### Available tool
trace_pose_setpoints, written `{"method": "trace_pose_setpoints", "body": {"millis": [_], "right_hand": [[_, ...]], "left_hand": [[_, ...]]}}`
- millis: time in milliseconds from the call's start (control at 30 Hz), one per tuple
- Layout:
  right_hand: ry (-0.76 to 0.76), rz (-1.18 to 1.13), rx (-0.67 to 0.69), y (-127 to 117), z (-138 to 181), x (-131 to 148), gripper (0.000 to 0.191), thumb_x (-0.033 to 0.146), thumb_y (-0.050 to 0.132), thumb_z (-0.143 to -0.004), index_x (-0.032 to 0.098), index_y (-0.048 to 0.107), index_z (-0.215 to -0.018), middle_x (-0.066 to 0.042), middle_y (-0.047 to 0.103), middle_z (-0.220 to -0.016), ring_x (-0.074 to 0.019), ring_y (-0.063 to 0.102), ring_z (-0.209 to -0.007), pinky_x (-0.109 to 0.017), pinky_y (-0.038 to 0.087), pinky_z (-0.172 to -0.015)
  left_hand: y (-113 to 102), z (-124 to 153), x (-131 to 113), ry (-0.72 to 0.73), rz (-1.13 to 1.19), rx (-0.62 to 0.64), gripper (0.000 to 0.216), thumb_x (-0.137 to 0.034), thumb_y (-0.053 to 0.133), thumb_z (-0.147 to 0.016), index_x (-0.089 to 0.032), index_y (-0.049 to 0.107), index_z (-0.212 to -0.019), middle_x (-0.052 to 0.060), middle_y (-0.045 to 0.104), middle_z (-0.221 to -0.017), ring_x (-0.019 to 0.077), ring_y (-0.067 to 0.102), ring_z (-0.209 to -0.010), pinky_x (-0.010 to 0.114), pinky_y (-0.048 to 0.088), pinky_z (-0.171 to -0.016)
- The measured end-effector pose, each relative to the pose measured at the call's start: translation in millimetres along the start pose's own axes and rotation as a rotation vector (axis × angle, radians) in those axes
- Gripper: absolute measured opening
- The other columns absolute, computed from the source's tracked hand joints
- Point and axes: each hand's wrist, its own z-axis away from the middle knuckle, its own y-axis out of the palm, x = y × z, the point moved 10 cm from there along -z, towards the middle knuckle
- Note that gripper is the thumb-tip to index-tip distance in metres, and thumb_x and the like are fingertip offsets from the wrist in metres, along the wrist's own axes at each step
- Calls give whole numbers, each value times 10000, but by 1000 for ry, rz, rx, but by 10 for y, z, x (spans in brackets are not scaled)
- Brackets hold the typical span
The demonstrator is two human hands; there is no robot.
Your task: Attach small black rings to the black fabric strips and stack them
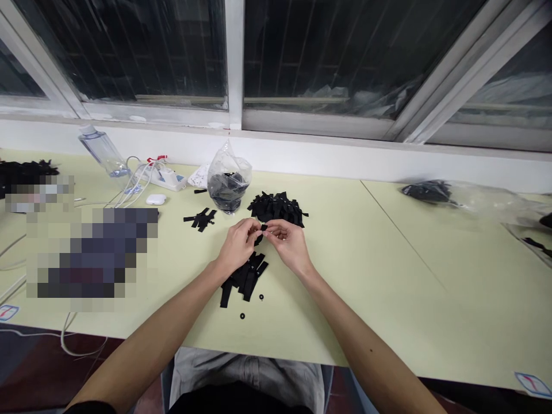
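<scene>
Both hands meet above the table, pinching one short black fabric strip (259, 238) between them. My left hand (239, 242) is closed on its left side, and my right hand (288, 242) grips it from the right with thumb and fingertips. Just below them lies a loose pile of black strips (250, 277), some with small shiny spots. Behind the hands sits a bigger heap of black strips (278, 207). Two small black ring-shaped pieces (242, 315) rest near the front edge. A few more strips (202, 219) are scattered to the left.
A clear plastic bag of dark pieces (228, 187) stands behind the hands. Leftward are a white earbud case (156, 199), a power strip (170, 177) with cables, and a tilted clear bottle (106, 150). Another plastic bag (483, 201) lies at the far right.
</scene>
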Motion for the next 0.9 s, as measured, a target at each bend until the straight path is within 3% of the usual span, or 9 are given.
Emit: {"method": "trace_pose_setpoints", "body": {"millis": [200,333,500,633,700,800,900], "right_hand": [[-61,105,-30,-20,11,180,155,334,644,-827,191,700,-852,-52,714,-864,-184,636,-750,-304,473,-657],[-56,87,-17,-56,-87,186,175,354,643,-826,184,664,-790,-35,674,-774,-169,597,-690,-293,454,-630],[-40,161,-10,-139,-589,82,139,315,659,-792,182,625,-769,-32,662,-742,-172,609,-673,-295,468,-648],[-36,474,7,-107,-1106,53,68,218,628,-803,181,649,-857,-64,711,-861,-208,657,-811,-330,479,-786],[-16,700,-11,-108,-1280,67,127,201,618,-809,172,653,-928,-101,714,-934,-254,647,-915,-386,456,-866],[-76,848,-89,-134,-1288,314,217,216,624,-814,158,623,-1023,-147,686,-1026,-299,610,-1013,-420,438,-887],[-265,643,-55,-23,-844,855,133,222,562,-872,194,573,-1002,-63,668,-853,-211,614,-768,-336,462,-721]], "left_hand": [[-40,-21,38,-30,72,-35,69,-189,540,-911,-191,602,-882,19,660,-865,141,610,-776,277,519,-778],[-51,-18,53,-69,154,-50,83,-238,563,-919,-201,629,-952,23,691,-898,139,644,-786,264,528,-759],[-112,-12,100,-115,176,-101,164,-271,578,-926,-222,608,-1080,26,710,-912,147,664,-811,271,527,-778],[-136,-15,127,-118,147,-110,162,-300,549,-948,-225,595,-1085,31,706,-922,156,663,-841,285,519,-796],[-142,-19,136,-113,142,-116,155,-309,542,-953,-220,590,-1070,41,704,-945,164,664,-866,286,518,-785],[-154,-24,149,-109,136,-128,148,-312,537,-955,-214,587,-1054,48,700,-981,165,660,-871,280,518,-760],[-167,-24,132,-93,107,-138,139,-300,535,-955,-206,595,-1037,47,701,-976,163,654,-850,276,517,-745]]}}
